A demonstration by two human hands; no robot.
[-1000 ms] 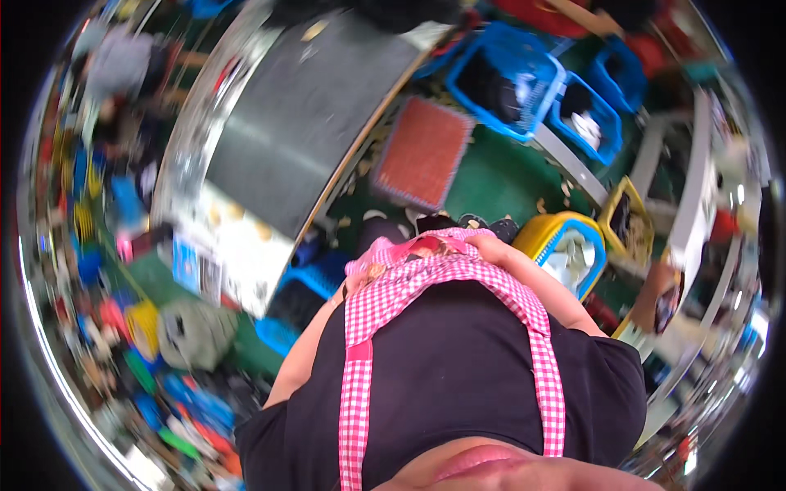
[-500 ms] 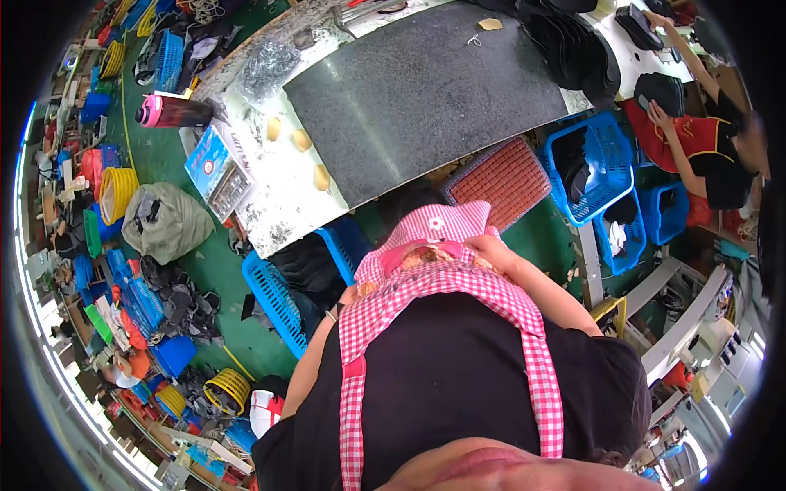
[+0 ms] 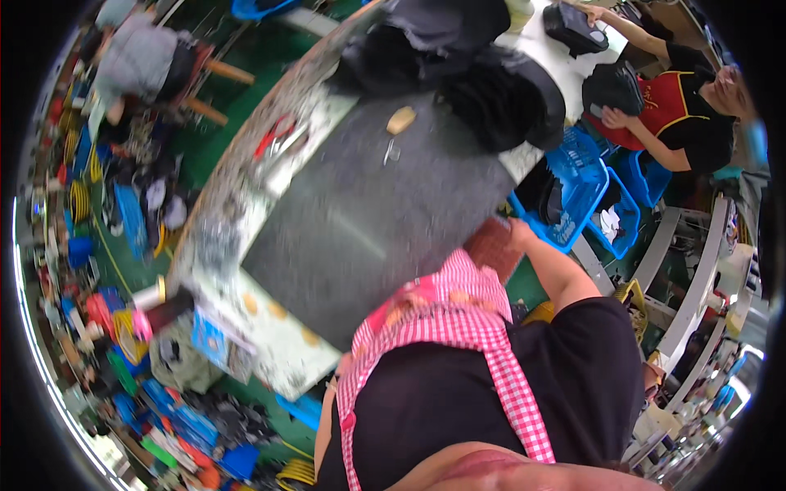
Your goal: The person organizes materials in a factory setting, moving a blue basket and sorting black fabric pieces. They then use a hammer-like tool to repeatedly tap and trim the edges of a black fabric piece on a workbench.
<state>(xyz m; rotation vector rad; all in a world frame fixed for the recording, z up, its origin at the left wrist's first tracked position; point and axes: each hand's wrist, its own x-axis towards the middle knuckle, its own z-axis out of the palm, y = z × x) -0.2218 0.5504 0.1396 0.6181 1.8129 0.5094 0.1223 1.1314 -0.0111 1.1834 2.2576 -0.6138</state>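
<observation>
My right hand point(image 3: 519, 235) is at the edge of a stool with a red-brown woven seat point(image 3: 494, 250), its fingers closed over that edge. Only a sliver of my left hand point(image 3: 345, 362) shows beside the pink-checked apron point(image 3: 446, 307); its fingers are hidden. In front of me, a dark grey slab point(image 3: 360, 213) lies on the white worktable point(image 3: 282, 356). On the slab are a beige pad point(image 3: 401, 120) and a small pale metal piece point(image 3: 391, 152). Stacked black cap pieces point(image 3: 499, 98) sit at its far right.
Several beige pads point(image 3: 278, 310) lie along the table's near left strip. A dark bottle with a pink lid point(image 3: 164, 315) and a blue box point(image 3: 210, 337) stand at the left edge. Red-handled pliers point(image 3: 274, 137) lie farther back. Blue baskets point(image 3: 573, 188) and a co-worker point(image 3: 675, 119) are at right.
My right hand has moved from the apron front out to the stool's edge. My view has turned left, showing more black cap pieces and a seated person at the far left.
</observation>
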